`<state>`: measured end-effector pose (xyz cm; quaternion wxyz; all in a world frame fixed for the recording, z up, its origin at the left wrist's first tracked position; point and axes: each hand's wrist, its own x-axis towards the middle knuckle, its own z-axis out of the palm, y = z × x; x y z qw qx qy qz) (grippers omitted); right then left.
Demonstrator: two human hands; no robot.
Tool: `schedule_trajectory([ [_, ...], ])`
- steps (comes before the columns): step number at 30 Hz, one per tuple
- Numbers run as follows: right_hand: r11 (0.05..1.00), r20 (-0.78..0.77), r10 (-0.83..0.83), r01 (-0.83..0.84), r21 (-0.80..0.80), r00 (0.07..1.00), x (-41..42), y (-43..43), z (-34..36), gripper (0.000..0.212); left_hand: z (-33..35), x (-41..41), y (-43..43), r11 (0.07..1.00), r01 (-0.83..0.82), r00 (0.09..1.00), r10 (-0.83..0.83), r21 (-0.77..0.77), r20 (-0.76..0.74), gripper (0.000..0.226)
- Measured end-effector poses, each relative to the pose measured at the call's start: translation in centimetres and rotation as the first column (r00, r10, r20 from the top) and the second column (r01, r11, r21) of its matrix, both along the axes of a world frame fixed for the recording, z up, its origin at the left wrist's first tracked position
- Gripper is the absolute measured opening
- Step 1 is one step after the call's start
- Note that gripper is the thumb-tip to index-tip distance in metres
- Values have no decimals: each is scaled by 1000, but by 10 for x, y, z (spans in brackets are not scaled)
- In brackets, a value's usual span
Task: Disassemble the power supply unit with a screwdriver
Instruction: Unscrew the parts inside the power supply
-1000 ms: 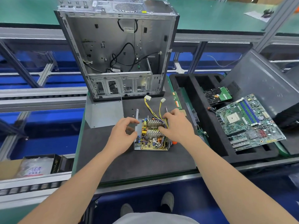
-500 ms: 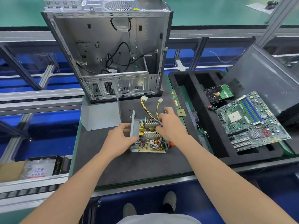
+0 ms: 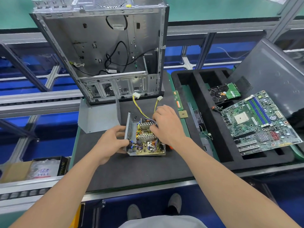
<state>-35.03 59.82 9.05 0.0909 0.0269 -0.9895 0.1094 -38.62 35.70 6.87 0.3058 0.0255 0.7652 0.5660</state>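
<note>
The open power supply unit lies on the black mat, its circuit board, heat sinks and coils exposed. My left hand grips its perforated left wall near the front corner. My right hand reaches over the far right side, fingers curled into the wire bundle beside the heat sinks. Yellow-and-black cables with white plugs run out toward the case. A small orange piece, apparently the screwdriver handle, shows by my right wrist; the rest of it is hidden.
The removed grey cover stands left of the unit. An empty computer case rises behind it. A memory stick and a processor chip lie to the right, then a black foam tray with a motherboard and hard drive.
My left hand has slid from the top of the unit's left wall down to its front corner and closed on it. My right hand stays at the wires.
</note>
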Motion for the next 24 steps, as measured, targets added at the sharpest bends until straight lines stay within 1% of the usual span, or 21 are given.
schedule_trajectory([
  [4,998,38,5,-7,70,999,-4,2,1,19,2,3,2,1000,-8,1000,8,10,4,51],
  [11,999,112,-7,3,39,994,0,6,-4,15,4,4,0,997,9,998,-14,78,66,50],
  [13,1000,140,-26,23,19,990,0,8,-7,15,4,3,0,995,16,996,-24,96,86,50],
  [16,999,141,-40,43,-18,989,2,11,-7,14,5,2,0,994,7,993,-19,112,114,49],
  [19,993,131,-38,52,-104,991,5,10,-5,12,5,1,0,993,2,990,-19,117,138,49],
  [20,991,131,-40,56,-125,991,5,7,-3,16,5,0,-1,993,2,988,-20,116,151,49],
  [21,989,125,-41,58,-134,991,7,3,0,26,5,0,-1,993,0,986,-20,116,168,48],
  [23,992,113,-27,40,-121,993,9,-8,5,53,6,-1,-3,991,-4,975,-27,137,221,41],
  [24,993,101,-1,12,-114,995,10,-15,9,60,6,0,-5,987,-4,967,-36,159,251,36],
])
